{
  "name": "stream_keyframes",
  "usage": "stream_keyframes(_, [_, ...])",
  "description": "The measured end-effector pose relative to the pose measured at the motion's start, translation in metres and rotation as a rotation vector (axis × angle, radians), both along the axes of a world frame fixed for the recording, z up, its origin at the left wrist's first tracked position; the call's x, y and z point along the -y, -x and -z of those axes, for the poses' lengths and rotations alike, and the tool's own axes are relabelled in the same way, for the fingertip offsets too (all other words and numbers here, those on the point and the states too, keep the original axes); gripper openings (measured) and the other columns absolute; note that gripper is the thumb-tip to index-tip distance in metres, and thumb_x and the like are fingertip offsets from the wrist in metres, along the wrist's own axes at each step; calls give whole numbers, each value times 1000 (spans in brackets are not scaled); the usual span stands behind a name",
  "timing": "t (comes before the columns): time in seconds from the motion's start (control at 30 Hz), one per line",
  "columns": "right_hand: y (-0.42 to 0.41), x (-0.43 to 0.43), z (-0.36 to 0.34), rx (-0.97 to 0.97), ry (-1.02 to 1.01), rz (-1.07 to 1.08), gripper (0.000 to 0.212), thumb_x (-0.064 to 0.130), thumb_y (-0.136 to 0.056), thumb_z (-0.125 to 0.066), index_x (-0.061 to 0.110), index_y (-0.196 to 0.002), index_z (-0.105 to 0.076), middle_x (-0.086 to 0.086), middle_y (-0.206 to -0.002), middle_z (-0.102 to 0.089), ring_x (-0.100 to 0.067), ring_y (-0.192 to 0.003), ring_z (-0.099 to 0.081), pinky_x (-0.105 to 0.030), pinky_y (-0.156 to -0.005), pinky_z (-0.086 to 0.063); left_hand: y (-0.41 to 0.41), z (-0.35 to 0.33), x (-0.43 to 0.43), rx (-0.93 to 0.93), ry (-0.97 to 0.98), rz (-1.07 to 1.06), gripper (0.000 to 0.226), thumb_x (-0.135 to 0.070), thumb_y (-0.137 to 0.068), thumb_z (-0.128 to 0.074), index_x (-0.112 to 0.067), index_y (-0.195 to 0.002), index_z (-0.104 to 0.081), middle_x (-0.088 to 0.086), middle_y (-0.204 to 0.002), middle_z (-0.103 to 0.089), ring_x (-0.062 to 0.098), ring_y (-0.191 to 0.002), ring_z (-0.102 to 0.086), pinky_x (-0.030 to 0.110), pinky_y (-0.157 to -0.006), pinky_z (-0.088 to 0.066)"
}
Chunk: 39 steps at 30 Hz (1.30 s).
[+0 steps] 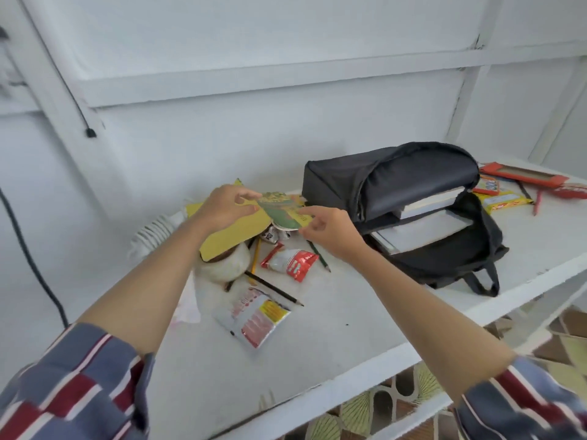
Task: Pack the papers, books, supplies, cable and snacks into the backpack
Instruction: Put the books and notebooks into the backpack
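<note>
Over the white painted surface (pixel 349 328), left of centre: flat green-and-yellow snack packet (pixel 281 211), pinched at its left end by left hand (pixel 227 206), at its right end by right hand (pixel 330 230). Just right, open black fabric backpack (pixel 413 173), white books (pixel 425 228) inside. Nearer, red-and-white foil snack packet (pixel 290 260).

White framed wall (pixel 286 46), white table (pixel 349 331) against it, patterned tile floor (pixel 359 411) below, soft even light

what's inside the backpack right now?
The open backpack holds stacked books, white page edges showing. Anything beneath them or deeper under the top flap is covered. The green packet is outside, pinched by left hand and right hand.
</note>
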State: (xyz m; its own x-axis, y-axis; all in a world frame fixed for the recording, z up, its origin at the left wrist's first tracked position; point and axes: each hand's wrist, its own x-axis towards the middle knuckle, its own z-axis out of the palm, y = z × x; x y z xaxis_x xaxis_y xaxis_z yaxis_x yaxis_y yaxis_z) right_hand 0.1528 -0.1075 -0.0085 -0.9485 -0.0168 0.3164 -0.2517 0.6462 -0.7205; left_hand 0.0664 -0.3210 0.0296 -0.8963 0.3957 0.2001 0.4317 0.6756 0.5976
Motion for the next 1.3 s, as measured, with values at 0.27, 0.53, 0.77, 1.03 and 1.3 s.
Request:
stream_keyframes(0.27, [30, 63, 21, 91, 68, 149, 46, 22, -87, -64, 25, -132, -51, -18, -62, -57, -24, -55, -50, -25, -59, -44, 72, 12, 53, 90, -7, 3, 32, -17, -91, -58, -19, -123, -59, 8, -131, -54, 25, -122, -50, 35, -92, -40])
stream_keyframes(0.53, [46, 83, 25, 147, 143, 270, 47, 27, -88, -61, 34, -133, -48, -24, -81, -68, -25, -58, -53, -35, -61, -54, 117, 29, 54, 79, 20, 60, 33, -7, -94, -49, -17, -125, -57, 9, -141, -45, 27, -130, -41, 34, -97, -34])
stream_keyframes(0.77, [53, 88, 21, 178, 172, 357, 42, 24, -88, -60, 30, -129, -53, -12, -75, -71, -25, -58, -63, -39, -68, -59, 152, 37, 47, 70, -12, 51, 36, 1, -94, -42, -17, -122, -56, 8, -144, -40, 29, -133, -35, 32, -96, -33])
stream_keyframes(1.03, [55, 98, 20, 269, 308, 342, 45, 17, -87, -64, 25, -131, -53, -4, -82, -70, -14, -61, -66, -25, -61, -59, 170, 45, 45, 225, -45, 49, 40, 5, -91, -36, -18, -110, -62, 13, -135, -48, 29, -125, -44, 37, -93, -39])
stream_keyframes(1.3, [52, 98, 1, 212, 461, 397, 36, 2, -85, -62, 12, -120, -62, -16, -72, -68, -18, -55, -63, -29, -62, -59, 159, 25, 42, 257, -321, -9, 32, 7, -89, -42, -17, -100, -60, 9, -108, -51, 21, -88, -46, 25, -61, -41])
